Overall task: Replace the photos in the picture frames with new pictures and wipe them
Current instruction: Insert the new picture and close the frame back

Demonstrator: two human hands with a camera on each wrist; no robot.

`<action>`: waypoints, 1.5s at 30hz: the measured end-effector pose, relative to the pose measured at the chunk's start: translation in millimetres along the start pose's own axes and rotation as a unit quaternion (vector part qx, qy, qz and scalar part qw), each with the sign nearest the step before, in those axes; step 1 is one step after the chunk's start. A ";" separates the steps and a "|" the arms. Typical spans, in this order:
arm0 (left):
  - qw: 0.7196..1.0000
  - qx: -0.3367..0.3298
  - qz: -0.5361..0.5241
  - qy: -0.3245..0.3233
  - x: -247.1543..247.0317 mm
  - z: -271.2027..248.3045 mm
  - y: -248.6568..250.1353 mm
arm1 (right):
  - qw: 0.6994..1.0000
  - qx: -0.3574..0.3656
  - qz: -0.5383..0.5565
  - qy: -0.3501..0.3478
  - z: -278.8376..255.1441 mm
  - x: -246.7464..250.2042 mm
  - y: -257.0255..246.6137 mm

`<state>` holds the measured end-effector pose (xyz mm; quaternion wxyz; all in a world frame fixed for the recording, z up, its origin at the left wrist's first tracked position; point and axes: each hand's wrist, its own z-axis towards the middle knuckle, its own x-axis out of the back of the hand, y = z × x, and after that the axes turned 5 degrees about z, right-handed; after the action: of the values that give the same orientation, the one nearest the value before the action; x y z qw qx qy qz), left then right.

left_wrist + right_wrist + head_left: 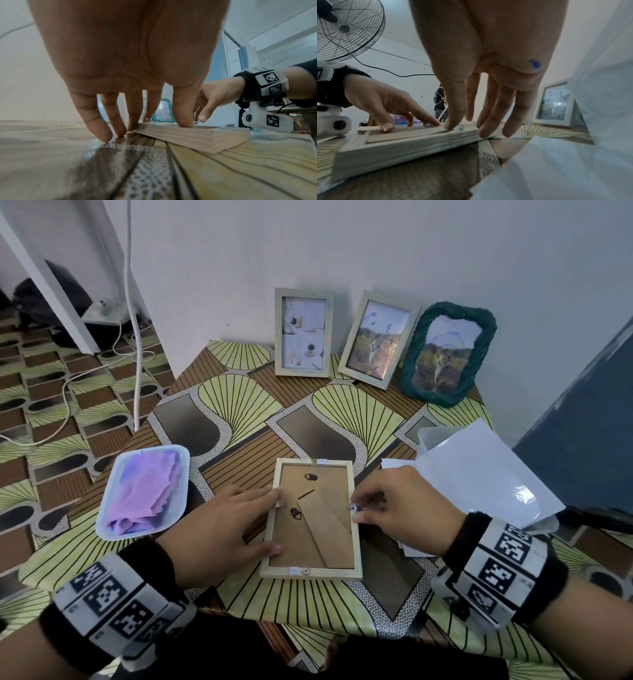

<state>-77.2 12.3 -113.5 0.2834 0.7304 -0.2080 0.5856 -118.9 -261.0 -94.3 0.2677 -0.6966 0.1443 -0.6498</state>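
Observation:
A light wooden picture frame (313,571) lies face down at the front middle of the table, its brown backing board (329,529) up. My left hand (236,522) rests flat on its left edge, index fingertip on the left rail, thumb on the lower corner, the other fingers (106,134) on the tablecloth. My right hand (387,505) is at the right rail, thumb and index pinching a small metal tab (354,508) there. From the right wrist the tab (460,127) sits beside my thumb on the frame (402,148). A white tray (106,534) at the left holds a purple cloth (147,491).
Three framed photos lean on the back wall: two pale wooden ones (303,332) (376,338) and a green woven one (447,354). A clear container with glossy white sheets (479,474) stands right of my hand. Cables (68,405) lie on the floor left; a fan (346,29) stands behind.

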 end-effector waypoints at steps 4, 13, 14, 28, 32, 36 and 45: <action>1.000 -0.005 -0.017 -0.025 0.1 1.8 -6.1 | 1.000 0.000 -0.010 -0.025 7.9 2.1 -1.1; 0.998 0.005 -0.055 -0.024 2.5 3.8 -7.1 | 0.996 -0.040 -0.065 -0.037 22.5 -2.9 -6.2; 0.998 0.006 -0.062 -0.019 4.9 2.9 -6.9 | 0.996 -0.037 -0.062 -0.043 23.1 -1.4 -6.0; 0.997 -0.077 -0.009 -0.002 9.0 -79.0 7.7 | 0.979 0.020 -0.156 -0.128 29.2 -14.7 -6.2; 0.997 -0.066 0.025 -0.040 4.3 -91.6 4.3 | 0.975 0.019 -0.182 -0.123 25.7 -16.6 -8.7; 0.996 -0.039 0.072 -0.023 9.0 -87.6 1.3 | 0.971 0.017 -0.218 -0.097 14.9 -13.9 -14.0; 0.982 -0.015 0.173 -0.071 20.8 -28.1 -24.5 | 0.956 0.026 -0.285 -0.068 -29.8 -6.2 -29.2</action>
<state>-77.6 49.8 -93.2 0.1735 0.7184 -0.3599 0.5694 -153.3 -239.3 -82.7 0.0983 -0.7443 -0.0957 -0.6536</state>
